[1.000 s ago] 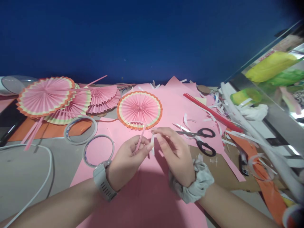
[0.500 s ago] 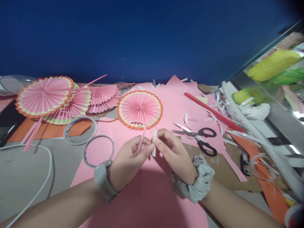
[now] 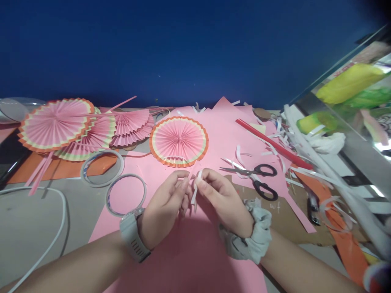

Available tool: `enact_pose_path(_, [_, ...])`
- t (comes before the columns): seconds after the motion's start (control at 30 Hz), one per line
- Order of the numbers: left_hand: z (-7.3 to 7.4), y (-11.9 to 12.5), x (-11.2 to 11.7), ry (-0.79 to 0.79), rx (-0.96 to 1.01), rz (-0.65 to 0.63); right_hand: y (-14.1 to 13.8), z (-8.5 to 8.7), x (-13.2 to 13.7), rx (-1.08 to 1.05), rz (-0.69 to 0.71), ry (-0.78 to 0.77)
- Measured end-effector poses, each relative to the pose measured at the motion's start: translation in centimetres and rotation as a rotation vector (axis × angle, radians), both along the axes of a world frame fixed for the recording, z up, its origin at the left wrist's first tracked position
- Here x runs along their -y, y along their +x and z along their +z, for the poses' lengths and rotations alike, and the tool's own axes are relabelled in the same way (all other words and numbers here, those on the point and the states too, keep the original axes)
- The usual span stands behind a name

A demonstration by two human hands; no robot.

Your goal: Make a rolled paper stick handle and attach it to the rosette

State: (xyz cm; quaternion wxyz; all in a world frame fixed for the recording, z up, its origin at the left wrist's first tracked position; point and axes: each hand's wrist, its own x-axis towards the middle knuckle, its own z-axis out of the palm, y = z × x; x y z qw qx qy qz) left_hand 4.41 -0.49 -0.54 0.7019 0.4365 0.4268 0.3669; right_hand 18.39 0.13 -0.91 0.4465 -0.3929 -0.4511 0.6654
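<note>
My left hand [image 3: 166, 205], with a grey watch on its wrist, and my right hand [image 3: 221, 199], with a grey scrunchie on its wrist, meet fingertip to fingertip over a large pink paper sheet [image 3: 183, 252]. Between them hangs a thin white strip [image 3: 194, 194], pinched by my right fingers. My left fingers are closed round a thin pink paper strip [image 3: 191, 176], mostly hidden. Just beyond the hands lies a round pleated pink fan with an orange and yellow rim [image 3: 179, 141].
Black-handled scissors [image 3: 256, 179] lie right of the hands. Two tape rings [image 3: 126, 194] sit to the left, with more pleated fans [image 3: 55, 124] behind. A red strip [image 3: 271, 143], white offcuts, orange paper [image 3: 339, 228] and a white cable [image 3: 55, 228] surround the work.
My hands have drawn closer together. The pink strip, which stuck up from my left hand, is now nearly hidden in the fingers. The white strip hangs lower between both hands.
</note>
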Motion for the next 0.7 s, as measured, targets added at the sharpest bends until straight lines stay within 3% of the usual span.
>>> enact_pose_path(0.1, [-0.08,0.07,-0.03,0.022,-0.054,-0.013,-0.26,-0.21,0.0,-0.119,0.027,-0.05])
enact_pose_path(0.37, [-0.81,-0.1,0.33,0.035,-0.132,-0.05,-0.1,-0.4,-0.31,-0.171,0.049,-0.067])
enact_pose_path(0.7, [-0.51,-0.3,0.32,0.108,-0.242,-0.133,0.06,-0.25,-0.34,-0.04,-0.044,-0.111])
